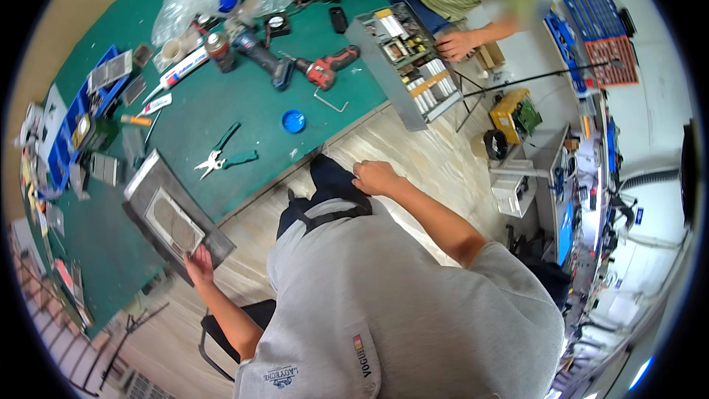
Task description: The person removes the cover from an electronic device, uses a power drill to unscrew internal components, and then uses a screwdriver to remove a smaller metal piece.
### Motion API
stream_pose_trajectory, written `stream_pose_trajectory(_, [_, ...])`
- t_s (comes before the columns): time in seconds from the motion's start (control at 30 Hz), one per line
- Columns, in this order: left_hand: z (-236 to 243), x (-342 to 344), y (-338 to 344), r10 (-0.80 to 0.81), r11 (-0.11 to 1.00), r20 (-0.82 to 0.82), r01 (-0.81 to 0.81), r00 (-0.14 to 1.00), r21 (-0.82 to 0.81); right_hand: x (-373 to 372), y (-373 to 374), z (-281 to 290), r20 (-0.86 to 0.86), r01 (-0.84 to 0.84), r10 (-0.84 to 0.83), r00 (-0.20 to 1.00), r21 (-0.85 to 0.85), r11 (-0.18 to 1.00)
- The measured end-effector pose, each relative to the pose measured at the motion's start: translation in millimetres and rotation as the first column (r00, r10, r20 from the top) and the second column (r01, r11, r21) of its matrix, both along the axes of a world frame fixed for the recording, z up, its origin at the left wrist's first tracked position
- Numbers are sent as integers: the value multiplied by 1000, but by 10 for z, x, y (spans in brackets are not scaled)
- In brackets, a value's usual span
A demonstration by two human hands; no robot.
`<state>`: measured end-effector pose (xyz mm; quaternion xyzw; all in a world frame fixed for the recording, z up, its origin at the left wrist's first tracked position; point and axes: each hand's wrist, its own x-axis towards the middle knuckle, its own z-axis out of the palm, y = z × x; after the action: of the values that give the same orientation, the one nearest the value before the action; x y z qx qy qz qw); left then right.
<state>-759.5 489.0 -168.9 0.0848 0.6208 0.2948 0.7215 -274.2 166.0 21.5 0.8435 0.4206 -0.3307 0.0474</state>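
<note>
My left hand (199, 266) is closed on the near corner of a rectangular plate with a pale rim and a grey-brown mesh-like middle (174, 223). This plate lies over a dark grey flat mat (214, 242) at the edge of the green-topped table (244, 111). A pale strip runs along the mat's far-left end. Beside my dark trousers, my right hand (375, 177) hangs with its fingers curled, and nothing shows in it. Nearest on the tabletop are green-handled pliers (221, 159) with opened handles and a round blue cap (293, 121).
A red cordless drill (326, 68), a dark power tool (258, 55), a spray can (218, 52) and a white tube (181, 70) lie farther back. Blue bins (74, 129) line the left. Another person's hand (458, 44) rests at a grey parts drawer (406, 96). A black chair (244, 321) stands behind my left arm.
</note>
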Motion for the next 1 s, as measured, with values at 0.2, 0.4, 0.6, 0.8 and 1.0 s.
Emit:
stream_pose_trajectory(0.2, [-18, -307, 178, -206, 976, -84, 198, 975, -93, 307, -492, -106, -4, 221, -221, 975, 7, 975])
stream_pose_trajectory(0.4, [171, -181, -17, -321, 947, -422, 284, 848, -151, 753, -785, -230, 42, 291, -294, 955, 74, 954])
stream_pose_trajectory(0.6, [388, 319, -567, -297, 926, -642, 378, 707, -11, 1231, -840, -162, -5, 279, -285, 958, 227, 933])
stream_pose_trajectory(0.8, [707, 1895, -993, -348, 778, -635, 590, 690, 214, 1896, -959, 514, 222, 269, -702, 677, 814, 516])
stream_pose_trajectory(1.0, [1375, 3957, -1506, -604, 459, -561, 823, 565, 335, 2908, -1427, 427, 261, 164, -787, 559, 896, 413])
